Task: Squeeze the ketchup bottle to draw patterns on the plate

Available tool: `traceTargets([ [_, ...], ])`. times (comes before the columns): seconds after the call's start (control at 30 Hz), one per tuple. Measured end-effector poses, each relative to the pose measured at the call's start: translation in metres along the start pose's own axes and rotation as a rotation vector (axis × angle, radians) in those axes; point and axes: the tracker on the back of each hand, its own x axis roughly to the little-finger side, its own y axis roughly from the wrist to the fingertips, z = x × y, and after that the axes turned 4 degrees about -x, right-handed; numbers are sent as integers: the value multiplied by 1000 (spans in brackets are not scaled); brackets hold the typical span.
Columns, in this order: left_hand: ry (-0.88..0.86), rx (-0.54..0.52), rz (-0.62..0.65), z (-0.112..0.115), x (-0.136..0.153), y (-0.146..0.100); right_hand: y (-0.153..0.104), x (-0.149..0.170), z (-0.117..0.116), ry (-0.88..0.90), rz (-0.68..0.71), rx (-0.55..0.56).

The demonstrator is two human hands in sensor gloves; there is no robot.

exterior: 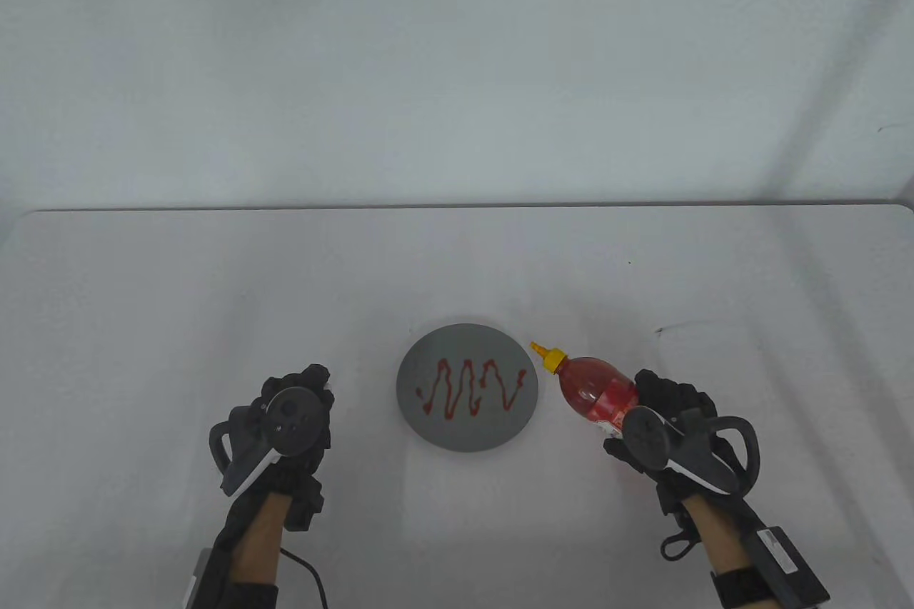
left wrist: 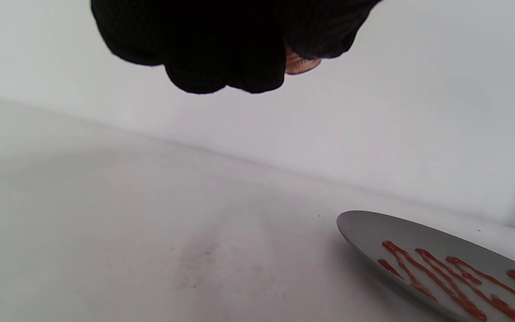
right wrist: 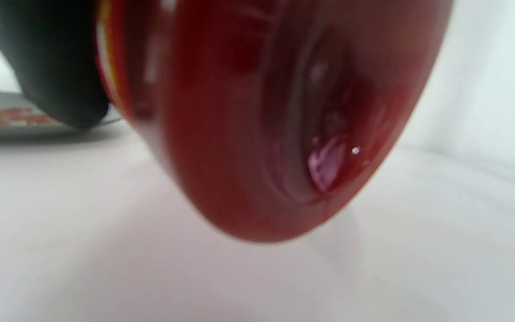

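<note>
The round grey plate lies between the hands, 1 red ketchup zigzag across it. The clear red plastic ketchup bottle, tilted nozzle-first beside the rim, could drip on the table if the gripping right hand squeezes. The left hand is curled, holding nothing.

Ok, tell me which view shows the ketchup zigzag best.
Table view: the whole zigzag lies unobstructed on the plate. Left wrist view catches only part, obliquely; right wrist view shows a blurred sliver behind the bottle.
</note>
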Motion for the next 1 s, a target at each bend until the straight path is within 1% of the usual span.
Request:
traceTargets([
  [0.07, -2, -4, 12, -1, -3, 0, -3, 4, 1, 61, -2, 22],
  [0.27, 22, -8, 10, -2, -10, 2, -6, 12, 15, 147, 21, 92],
  [0.33, 37, 1, 20, -3, -15, 2, -6, 13, 19, 208, 25, 109],
  [0.43, 27, -12, 26, -8, -20, -1, -8, 13, 24, 288, 35, 138],
  [0.6, -131, -40, 15, -18, -36, 0, -13, 12, 29, 446, 57, 174],
  [0.73, -286, -63, 44, -32, -61, 6, -18, 12, 30, 577, 81, 179],
  [0.77, -350, -67, 55, -36, -70, 9, -19, 11, 29, 603, 94, 178],
  [0.87, -486, -46, 94, -49, -95, 19, -19, 6, 28, 637, 136, 179],
  [1.0, -561, 3, 175, -63, -124, 30, -19, -3, 26, 639, 204, 166],
])
